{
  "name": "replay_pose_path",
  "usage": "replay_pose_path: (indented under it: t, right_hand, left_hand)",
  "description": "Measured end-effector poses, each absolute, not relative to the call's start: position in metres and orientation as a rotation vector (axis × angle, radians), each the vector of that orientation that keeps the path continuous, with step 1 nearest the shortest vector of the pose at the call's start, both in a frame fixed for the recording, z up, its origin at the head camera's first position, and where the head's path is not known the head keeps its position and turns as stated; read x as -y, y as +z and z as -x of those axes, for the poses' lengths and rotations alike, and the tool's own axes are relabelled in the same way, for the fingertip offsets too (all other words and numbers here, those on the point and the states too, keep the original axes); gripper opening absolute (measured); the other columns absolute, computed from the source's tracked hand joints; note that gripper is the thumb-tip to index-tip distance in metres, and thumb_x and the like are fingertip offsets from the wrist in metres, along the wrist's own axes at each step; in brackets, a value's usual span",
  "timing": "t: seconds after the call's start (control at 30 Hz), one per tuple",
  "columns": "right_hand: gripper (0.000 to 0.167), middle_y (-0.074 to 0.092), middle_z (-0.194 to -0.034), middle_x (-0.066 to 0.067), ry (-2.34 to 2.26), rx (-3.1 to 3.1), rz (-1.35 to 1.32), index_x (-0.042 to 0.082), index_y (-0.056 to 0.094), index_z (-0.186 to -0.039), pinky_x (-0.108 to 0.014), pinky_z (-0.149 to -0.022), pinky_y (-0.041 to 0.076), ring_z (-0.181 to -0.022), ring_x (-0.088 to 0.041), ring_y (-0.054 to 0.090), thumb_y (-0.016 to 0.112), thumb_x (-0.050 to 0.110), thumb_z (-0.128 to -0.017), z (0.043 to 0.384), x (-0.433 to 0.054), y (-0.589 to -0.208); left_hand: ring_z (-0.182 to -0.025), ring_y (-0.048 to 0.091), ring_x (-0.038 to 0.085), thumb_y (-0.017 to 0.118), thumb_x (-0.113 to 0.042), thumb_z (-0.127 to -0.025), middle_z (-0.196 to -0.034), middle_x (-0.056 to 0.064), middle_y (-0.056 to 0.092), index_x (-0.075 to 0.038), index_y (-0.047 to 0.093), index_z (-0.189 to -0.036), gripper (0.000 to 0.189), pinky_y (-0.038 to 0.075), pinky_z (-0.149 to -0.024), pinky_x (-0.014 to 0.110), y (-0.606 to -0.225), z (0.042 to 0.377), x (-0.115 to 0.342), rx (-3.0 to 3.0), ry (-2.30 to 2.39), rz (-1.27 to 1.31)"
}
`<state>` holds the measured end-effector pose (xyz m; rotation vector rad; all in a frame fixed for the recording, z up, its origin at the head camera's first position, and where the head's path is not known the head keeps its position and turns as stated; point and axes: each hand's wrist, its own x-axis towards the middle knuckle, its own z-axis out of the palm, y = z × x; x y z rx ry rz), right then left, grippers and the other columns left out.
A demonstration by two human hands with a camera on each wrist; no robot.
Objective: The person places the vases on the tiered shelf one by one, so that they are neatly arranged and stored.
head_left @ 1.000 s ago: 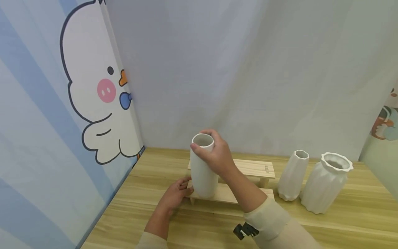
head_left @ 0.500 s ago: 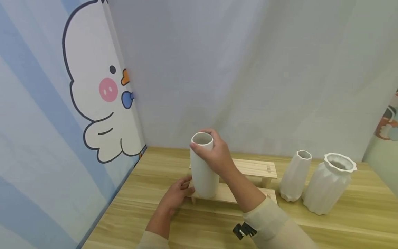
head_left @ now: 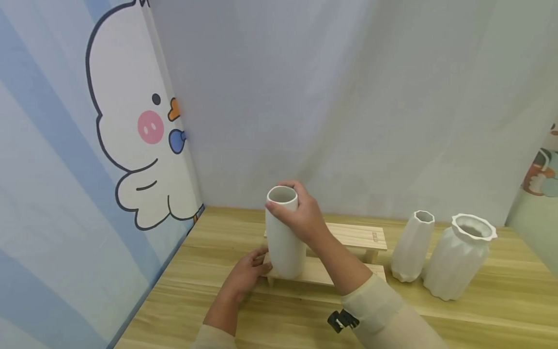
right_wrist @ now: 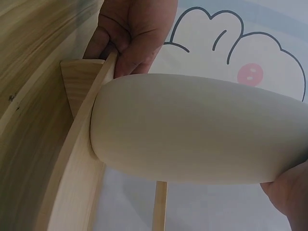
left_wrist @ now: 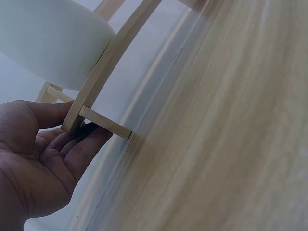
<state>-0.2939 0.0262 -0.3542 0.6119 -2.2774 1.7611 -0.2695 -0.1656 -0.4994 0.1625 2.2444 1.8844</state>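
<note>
A tall smooth white vase [head_left: 285, 245] stands upright on the left end of the low front wooden stand [head_left: 323, 271]. Around its upper part, just below the rim, my right hand [head_left: 307, 220] grips it, thumb on the near side. My left hand [head_left: 245, 275] holds the stand's left end. In the left wrist view, the thumb [left_wrist: 53, 114] lies over the board's end and the fingers curl beneath, beside a short leg [left_wrist: 106, 121]. The right wrist view shows the vase's base [right_wrist: 103, 130] against the board.
Behind the front stand is a higher wooden stand [head_left: 355, 236], partly hidden by the vase and right arm. To the right, a slim faceted white vase [head_left: 411, 249] and a wide ruffled-rim white vase [head_left: 457, 261] stand on the wooden table [head_left: 183, 300]. A grey curtain [head_left: 348, 106] hangs behind.
</note>
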Motion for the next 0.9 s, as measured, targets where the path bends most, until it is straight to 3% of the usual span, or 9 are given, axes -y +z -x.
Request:
replay_pose_path:
  t: [0.47, 0.63, 0.8, 0.9]
  right_hand:
    - [0.055, 0.065, -0.11, -0.001, 1.666, 2.357, -0.702, 0.03, 0.048, -0.133, -0.039, -0.074, 0.055, -0.093, -0.021, 0.065, 0.071, 0.045, -0.085, 0.293, -0.036, -0.353]
    - [0.068, 0.06, -0.13, -0.004, 1.607, 2.342, -0.81, 0.027, 0.037, -0.145, -0.044, -0.087, 0.054, -0.109, -0.024, 0.064, 0.07, 0.043, -0.088, 0.293, -0.05, -0.357]
    - [0.074, 0.052, -0.144, 0.002, 1.576, 2.353, -0.857, 0.032, 0.029, -0.15, -0.047, -0.1, 0.047, -0.123, -0.023, 0.056, 0.066, 0.051, -0.089, 0.288, -0.063, -0.356]
    - [0.078, 0.048, -0.147, 0.004, 1.539, 2.339, -0.912, 0.029, 0.024, -0.153, -0.045, -0.104, 0.045, -0.13, -0.019, 0.051, 0.064, 0.052, -0.09, 0.285, -0.071, -0.356]
  left_hand:
    - [-0.128, 0.052, 0.037, 0.063, -0.026, -0.097, -0.149, 0.025, 0.042, -0.005, 0.042, -0.147, 0.058, 0.052, -0.093, 0.045, -0.5, 0.271, 0.165, -2.264, 1.878, -0.17]
    - [-0.132, 0.049, 0.039, 0.064, -0.028, -0.096, -0.15, 0.025, 0.041, -0.006, 0.043, -0.147, 0.059, 0.049, -0.097, 0.047, -0.503, 0.272, 0.165, -2.273, 1.866, -0.165]
    - [-0.133, 0.048, 0.037, 0.064, -0.028, -0.096, -0.149, 0.022, 0.044, -0.008, 0.044, -0.147, 0.058, 0.041, -0.106, 0.054, -0.505, 0.273, 0.167, -2.286, 1.851, -0.169]
    - [-0.132, 0.05, 0.036, 0.064, -0.027, -0.096, -0.149, 0.022, 0.045, -0.008, 0.044, -0.146, 0.057, 0.044, -0.103, 0.051, -0.505, 0.273, 0.166, -2.282, 1.858, -0.171]
